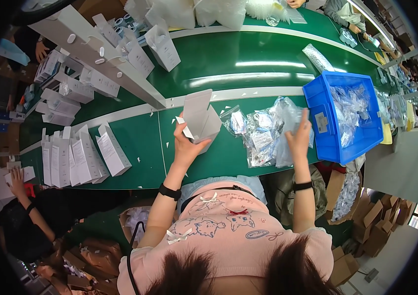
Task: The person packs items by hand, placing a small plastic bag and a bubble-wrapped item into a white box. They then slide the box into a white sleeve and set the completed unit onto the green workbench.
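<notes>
My left hand (188, 146) is wrapped round the lower part of a white carton (203, 120), which stands upright with its top flaps raised. My right hand (298, 137) grips a clear plastic bag (283, 147) between thumb and fingers, at the right end of a pile of small bags. In that pile, clear zip bags (260, 140) hold white and blue items too small to make out. A smaller zip bag (237, 123) lies between the carton and the pile.
A blue bin (320, 123) of clear bags stands just right of my right hand. White cartons (83, 157) are lined up at the left, and a metal post (96, 49) rises beyond them. White scraps dot the green table (145, 128). Another person's hand (18, 181) is at far left.
</notes>
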Tool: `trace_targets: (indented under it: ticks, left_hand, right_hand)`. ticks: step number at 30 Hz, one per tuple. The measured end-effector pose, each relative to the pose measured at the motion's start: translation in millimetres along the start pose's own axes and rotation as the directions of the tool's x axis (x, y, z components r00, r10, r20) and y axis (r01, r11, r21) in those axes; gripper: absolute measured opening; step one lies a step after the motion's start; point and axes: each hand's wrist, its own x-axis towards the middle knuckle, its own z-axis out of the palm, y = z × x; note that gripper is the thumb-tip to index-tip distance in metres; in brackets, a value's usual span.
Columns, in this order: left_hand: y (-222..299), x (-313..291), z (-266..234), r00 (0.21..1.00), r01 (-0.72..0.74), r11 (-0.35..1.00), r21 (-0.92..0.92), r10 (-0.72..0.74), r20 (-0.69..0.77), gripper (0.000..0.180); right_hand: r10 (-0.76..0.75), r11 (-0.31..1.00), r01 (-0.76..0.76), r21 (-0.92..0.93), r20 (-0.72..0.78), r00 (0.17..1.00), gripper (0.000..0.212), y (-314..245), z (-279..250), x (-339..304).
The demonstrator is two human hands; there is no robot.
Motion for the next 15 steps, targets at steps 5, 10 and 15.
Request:
trace_targets:
  ticks: [5,10,15]
  left_hand:
    - [6.0,2.8,16.1,0.998,-0.055,0.998,-0.035,0.055,-0.004,0.084]
    - [-5.1,-2.4,34.5,0.996,-0.013,0.983,-0.181,-0.002,-0.087,0.083]
    - [-9.8,-20.9,30.9,0.984,0.098,0.991,-0.089,-0.110,-0.141,0.081]
  right_hand:
    - [0.205,0.607,0.099,0.788,-0.276,0.939,0.081,-88.3,-60.2,24.0]
    - [0.320,0.419,0.097,0.903,-0.247,0.915,0.069,-192.7,-3.1,24.0]
    - [-0.457,0.700,0.541,0.465,-0.290,0.841,0.054,-192.4,47.4,-1.9]
